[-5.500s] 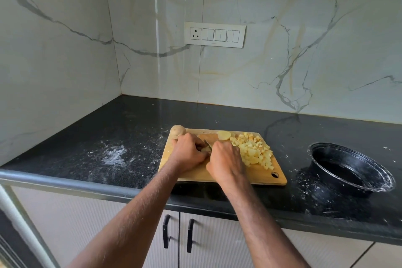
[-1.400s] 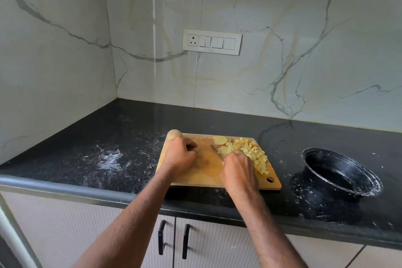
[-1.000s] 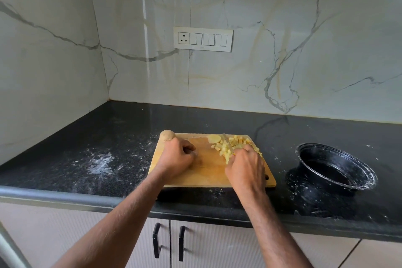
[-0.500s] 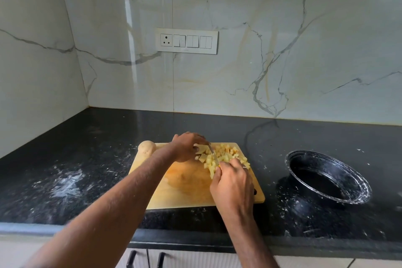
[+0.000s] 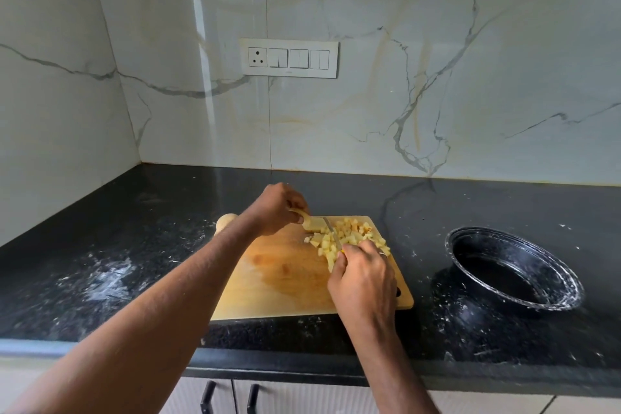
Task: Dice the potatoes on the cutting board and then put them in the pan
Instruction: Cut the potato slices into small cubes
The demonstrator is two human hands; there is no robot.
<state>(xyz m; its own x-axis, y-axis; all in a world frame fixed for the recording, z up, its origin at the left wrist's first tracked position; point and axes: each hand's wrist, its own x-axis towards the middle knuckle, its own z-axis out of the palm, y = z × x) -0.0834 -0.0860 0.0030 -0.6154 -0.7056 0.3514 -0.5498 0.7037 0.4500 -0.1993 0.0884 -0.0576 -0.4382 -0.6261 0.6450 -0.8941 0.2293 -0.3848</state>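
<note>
- Both hands are engaged: a potato slice [image 5: 311, 222] is pinched by the left hand [image 5: 279, 208], while a knife [image 5: 332, 235] is gripped by the right hand [image 5: 363, 282].
- A whole potato [image 5: 225, 221] is left at the far left corner of the cutting board [image 5: 285, 279].
- Dicing is judged to be under way; next, the slice must be steadied and cut.
- Diced pieces [image 5: 349, 237] are heaped on the board's right part; none can be seen in the pan [image 5: 514, 269], well apart to the right.
- The knife handle is hidden by the fist.

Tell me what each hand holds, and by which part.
The left hand pinches a potato slice by its far end. The right hand grips the knife by its handle, hidden in the fist.
</note>
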